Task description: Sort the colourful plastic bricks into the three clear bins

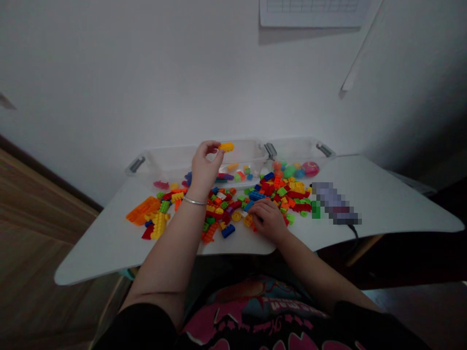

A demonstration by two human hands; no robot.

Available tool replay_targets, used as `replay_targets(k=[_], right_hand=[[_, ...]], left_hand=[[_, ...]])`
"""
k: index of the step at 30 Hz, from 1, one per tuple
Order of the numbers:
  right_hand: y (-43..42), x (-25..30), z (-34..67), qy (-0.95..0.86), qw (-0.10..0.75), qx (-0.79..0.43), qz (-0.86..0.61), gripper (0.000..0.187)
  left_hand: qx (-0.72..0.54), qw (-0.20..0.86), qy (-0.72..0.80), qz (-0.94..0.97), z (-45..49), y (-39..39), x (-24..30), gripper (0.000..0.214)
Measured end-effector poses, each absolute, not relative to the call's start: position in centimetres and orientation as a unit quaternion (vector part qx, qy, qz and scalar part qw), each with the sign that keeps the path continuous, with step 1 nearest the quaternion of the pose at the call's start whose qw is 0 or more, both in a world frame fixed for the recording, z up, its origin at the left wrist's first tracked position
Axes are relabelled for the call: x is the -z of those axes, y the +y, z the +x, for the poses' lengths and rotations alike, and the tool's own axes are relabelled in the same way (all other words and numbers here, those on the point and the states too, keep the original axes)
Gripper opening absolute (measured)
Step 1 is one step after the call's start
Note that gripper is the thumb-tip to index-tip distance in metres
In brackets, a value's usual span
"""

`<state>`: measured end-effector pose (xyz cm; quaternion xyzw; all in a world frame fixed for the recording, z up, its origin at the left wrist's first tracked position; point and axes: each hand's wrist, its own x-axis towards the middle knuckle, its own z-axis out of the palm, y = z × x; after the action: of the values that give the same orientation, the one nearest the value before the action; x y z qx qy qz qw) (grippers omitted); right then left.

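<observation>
My left hand [208,163], with a silver bangle at the wrist, is raised over the front of a clear plastic bin [168,158]. Its thumb and fingers pinch a yellow toy building brick [226,147]. Lower down, my right hand [268,218] is at the near side of a loose heap of coloured bricks. Its fingers are bent, with the thumb apart from them. By its fingertips lie a blue brick [249,205] and an orange brick [248,221]. The palm side is hidden, and nothing held shows there.
A second clear bin [295,146] with toy pieces stands to the right. An orange piece [143,210] and yellow bricks [159,224] lie at the left of the white table [394,204]. A pixelated object [335,204] with a cable is at the right. The wall rises behind.
</observation>
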<state>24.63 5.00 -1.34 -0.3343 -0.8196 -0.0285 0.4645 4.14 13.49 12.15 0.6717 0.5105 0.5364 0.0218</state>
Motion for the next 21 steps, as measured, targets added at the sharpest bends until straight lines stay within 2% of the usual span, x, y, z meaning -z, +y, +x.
replay_targets(k=[5, 8, 13, 21], right_hand=[[5.0, 1.3, 24.7, -0.822, 0.459, 0.026, -0.335, 0.021], [5.0, 1.2, 24.7, -0.822, 0.461, 0.034, -0.332, 0.021], [5.1, 1.3, 24.7, -0.821, 0.464, 0.04, -0.33, 0.019], [5.0, 1.3, 24.7, -0.822, 0.464, 0.025, -0.328, 0.021]], left_hand=[[-0.412, -0.05, 0.582, 0.699, 4.2, 15.2, -12.5, 0.023], [-0.34, -0.041, 0.622, 0.704, 4.6, 15.6, -12.0, 0.024], [-0.31, -0.003, 0.655, 0.689, 5.2, 15.8, -11.4, 0.028], [-0.254, -0.06, 0.661, 0.704, 5.2, 16.1, -10.5, 0.036]])
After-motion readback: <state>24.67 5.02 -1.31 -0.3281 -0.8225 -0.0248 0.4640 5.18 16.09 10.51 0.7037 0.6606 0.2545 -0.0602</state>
